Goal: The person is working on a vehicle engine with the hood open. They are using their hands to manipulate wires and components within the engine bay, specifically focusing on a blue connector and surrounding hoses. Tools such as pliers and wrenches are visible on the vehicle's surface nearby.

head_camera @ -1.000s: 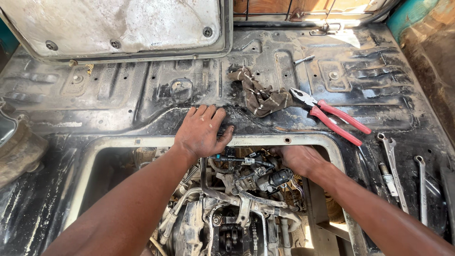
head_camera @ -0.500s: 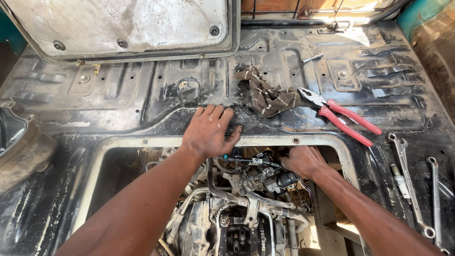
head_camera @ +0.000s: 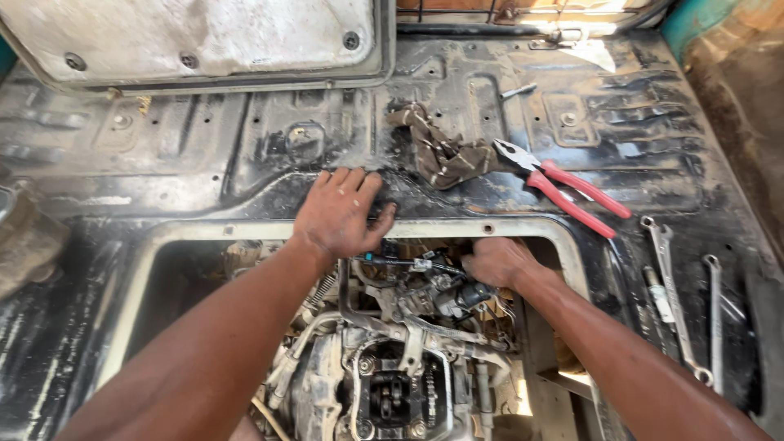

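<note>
Left hand (head_camera: 339,214) rests flat, fingers spread, on the grimy black metal floor panel (head_camera: 204,163). Right hand (head_camera: 500,261) reaches among the exposed greasy engine parts (head_camera: 408,327) (grip cannot be told); red-handled pliers (head_camera: 563,188) lie unused, work apparently unfinished.

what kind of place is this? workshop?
Probably a vehicle repair spot, inside a cab or van: a grimy stamped metal floor with an access opening over an exposed engine. Red-handled pliers, spanners and an oily rag lie on the floor.

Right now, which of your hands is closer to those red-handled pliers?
Right. The right hand is down in the engine opening, just below-left of the red-handled pliers; the left hand rests flat on the floor panel, farther left.
</note>
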